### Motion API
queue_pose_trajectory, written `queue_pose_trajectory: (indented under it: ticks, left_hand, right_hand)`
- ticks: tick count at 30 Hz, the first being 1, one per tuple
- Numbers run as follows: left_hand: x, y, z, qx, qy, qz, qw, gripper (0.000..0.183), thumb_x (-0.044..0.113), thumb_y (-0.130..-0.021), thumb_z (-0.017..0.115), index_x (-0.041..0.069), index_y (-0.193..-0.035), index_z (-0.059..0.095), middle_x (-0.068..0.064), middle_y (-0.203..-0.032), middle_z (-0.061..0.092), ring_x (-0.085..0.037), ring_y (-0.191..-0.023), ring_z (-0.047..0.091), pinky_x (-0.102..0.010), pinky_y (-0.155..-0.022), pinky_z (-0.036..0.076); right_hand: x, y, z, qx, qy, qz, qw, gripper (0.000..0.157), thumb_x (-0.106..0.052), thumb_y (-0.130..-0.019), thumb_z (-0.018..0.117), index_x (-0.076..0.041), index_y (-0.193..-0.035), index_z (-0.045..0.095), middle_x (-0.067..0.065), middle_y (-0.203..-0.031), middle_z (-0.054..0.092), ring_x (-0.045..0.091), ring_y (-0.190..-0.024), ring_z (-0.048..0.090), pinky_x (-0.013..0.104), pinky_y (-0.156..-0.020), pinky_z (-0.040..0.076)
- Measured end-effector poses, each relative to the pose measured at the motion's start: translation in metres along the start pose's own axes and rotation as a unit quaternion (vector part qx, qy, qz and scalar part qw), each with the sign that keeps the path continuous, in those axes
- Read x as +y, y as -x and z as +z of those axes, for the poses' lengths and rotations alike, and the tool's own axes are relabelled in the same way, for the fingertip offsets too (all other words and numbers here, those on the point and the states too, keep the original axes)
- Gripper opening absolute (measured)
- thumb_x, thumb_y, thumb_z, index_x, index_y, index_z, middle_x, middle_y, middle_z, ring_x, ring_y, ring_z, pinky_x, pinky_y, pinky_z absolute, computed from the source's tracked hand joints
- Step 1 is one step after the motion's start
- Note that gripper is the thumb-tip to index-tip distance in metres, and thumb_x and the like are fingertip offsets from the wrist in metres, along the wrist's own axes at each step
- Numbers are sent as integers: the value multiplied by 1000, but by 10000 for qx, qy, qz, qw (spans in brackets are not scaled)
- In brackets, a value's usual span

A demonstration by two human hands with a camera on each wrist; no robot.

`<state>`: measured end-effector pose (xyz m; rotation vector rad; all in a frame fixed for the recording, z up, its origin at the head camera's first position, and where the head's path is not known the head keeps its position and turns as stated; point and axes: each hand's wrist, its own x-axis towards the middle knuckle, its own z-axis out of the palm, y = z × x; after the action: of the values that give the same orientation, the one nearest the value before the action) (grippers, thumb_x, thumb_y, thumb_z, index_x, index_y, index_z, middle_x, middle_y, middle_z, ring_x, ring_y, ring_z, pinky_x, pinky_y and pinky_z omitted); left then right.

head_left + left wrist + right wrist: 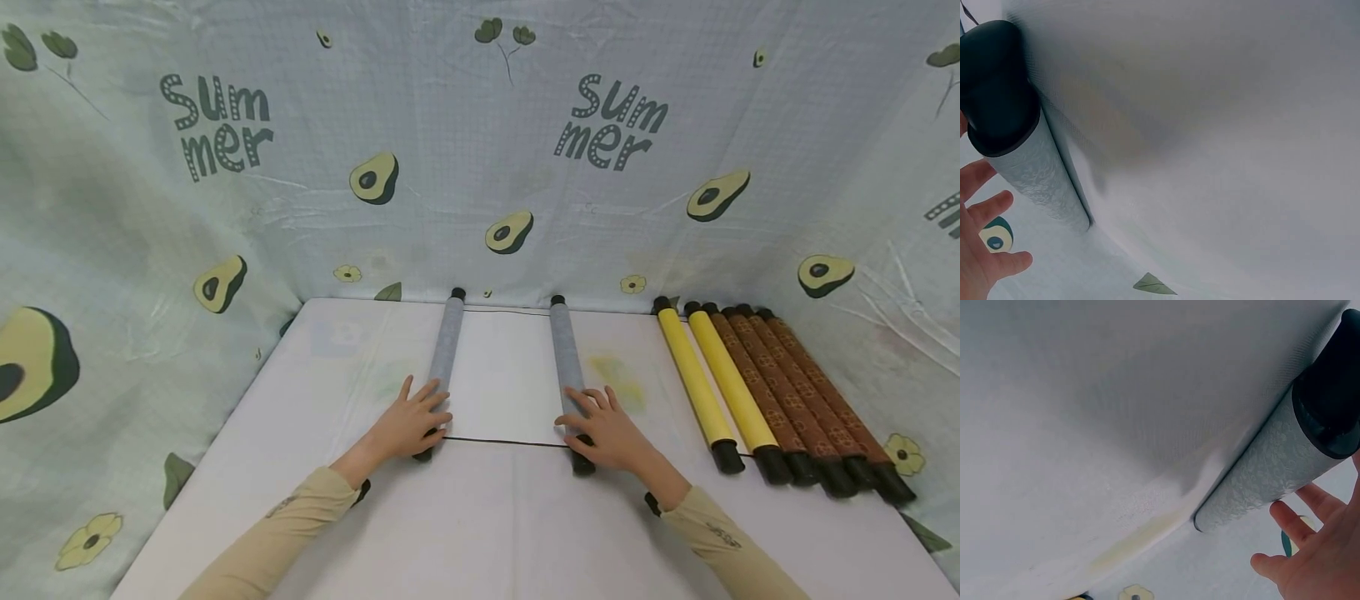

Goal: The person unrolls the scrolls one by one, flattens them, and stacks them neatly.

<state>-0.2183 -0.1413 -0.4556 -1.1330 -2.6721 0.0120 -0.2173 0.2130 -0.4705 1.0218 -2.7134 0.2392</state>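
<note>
A scroll lies partly unrolled on the table, its white sheet (501,375) flat between two grey patterned rolls with black end knobs. My left hand (408,425) rests on the near end of the left roll (448,333), fingers spread and mostly straight. On the near part of the right roll (566,342) lies my right hand (607,433), also with spread fingers. The left wrist view shows the black knob (1000,87) close up, with fingers beside the roll. A similar knob (1332,387) fills the upper right of the right wrist view.
Two yellow scroll rolls (693,375) and several brown patterned rolls (817,392) lie side by side at the right of the white table (465,533). A printed cloth (450,100) hangs behind and along both sides.
</note>
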Motion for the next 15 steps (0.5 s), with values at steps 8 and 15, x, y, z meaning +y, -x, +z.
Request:
queue_pose_trajectory:
  ticks: [8, 15]
  left_hand:
    - [-3, 7, -1, 200, -129, 60, 9997, 15, 29, -86, 55, 18, -84, 64, -12, -123, 54, -35, -124, 40, -65, -94, 27]
    - [-8, 13, -1, 144, -123, 68, 9998, 26, 31, -86, 55, 14, -105, 63, -7, -126, 54, -29, -125, 40, -64, -95, 26]
  right_hand:
    - [-1, 3, -1, -46, 251, 35, 9997, 14, -30, -85, 56, -25, -95, 65, 12, -136, 43, 33, -116, 40, 64, -96, 23]
    - [-1, 6, -1, 79, 331, -78, 9994, 19, -32, -83, 60, -18, -97, 60, 7, -135, 45, 33, -118, 41, 64, -95, 24]
